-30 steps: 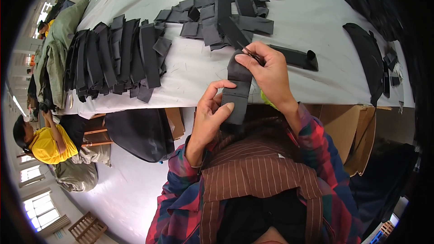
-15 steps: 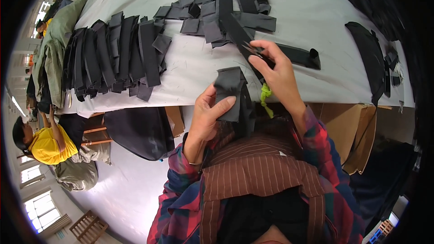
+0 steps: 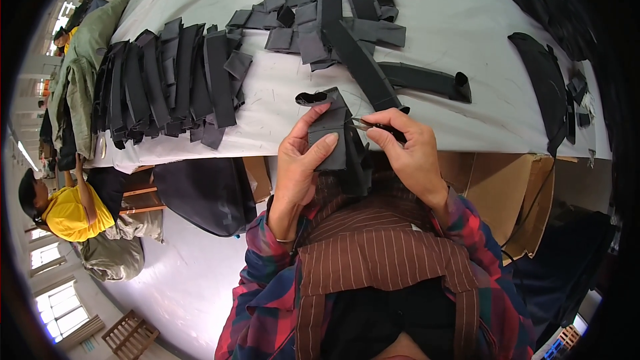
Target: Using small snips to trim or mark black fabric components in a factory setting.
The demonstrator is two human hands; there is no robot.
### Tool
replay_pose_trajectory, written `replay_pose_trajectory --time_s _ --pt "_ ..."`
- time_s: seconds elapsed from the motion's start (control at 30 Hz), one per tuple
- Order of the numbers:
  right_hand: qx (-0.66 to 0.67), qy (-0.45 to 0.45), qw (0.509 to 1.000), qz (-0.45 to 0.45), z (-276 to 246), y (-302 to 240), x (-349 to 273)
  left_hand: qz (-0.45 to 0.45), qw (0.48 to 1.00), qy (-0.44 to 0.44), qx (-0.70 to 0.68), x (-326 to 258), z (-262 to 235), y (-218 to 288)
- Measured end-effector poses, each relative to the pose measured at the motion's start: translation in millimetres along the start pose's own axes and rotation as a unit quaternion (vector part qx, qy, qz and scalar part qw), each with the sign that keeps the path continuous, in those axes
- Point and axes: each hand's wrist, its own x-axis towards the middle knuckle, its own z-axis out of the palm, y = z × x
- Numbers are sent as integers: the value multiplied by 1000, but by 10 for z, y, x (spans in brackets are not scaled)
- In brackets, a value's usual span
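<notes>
My left hand [image 3: 299,153] grips a folded dark grey fabric strip [image 3: 335,150] near the table's front edge, thumb on its face and fingers behind. One end of the strip curls into a loop above my fingers. My right hand [image 3: 412,153] is closed around small black-handled thread snips [image 3: 395,133]. Their metal tips point left and meet or nearly meet the strip's right edge. Just beyond the snips, the near end of a long dark strip [image 3: 363,63] lies on the table. Another strip [image 3: 427,81] with a curled end rests to its right.
Dark strips lie in a row [image 3: 163,80] at the left of the white-covered table [image 3: 280,87], with a loose heap [image 3: 310,17] farther back. Black curved pieces [image 3: 537,73] lie at the right. Below the edge stands a cardboard box [image 3: 500,193]. A person in yellow [image 3: 77,217] is at far left.
My right hand has come down and toward me with the snips, from over the long strip to the held strip's edge. The held strip has tilted, and its looped end now shows.
</notes>
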Motion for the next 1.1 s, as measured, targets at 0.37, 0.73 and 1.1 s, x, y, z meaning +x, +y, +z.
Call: replay_pose_trajectory --time_s 0.37,0.73,1.1 --pt "-158 75 974 -147 58 -41 15 27 999 -5 47 -35 30 -12" --pt "36 83 996 -12 93 157 170 13 998 -22 59 -85 38 -8" --pt "-67 260 960 -80 -345 306 94 -4 999 -11 45 -105 -51 40"
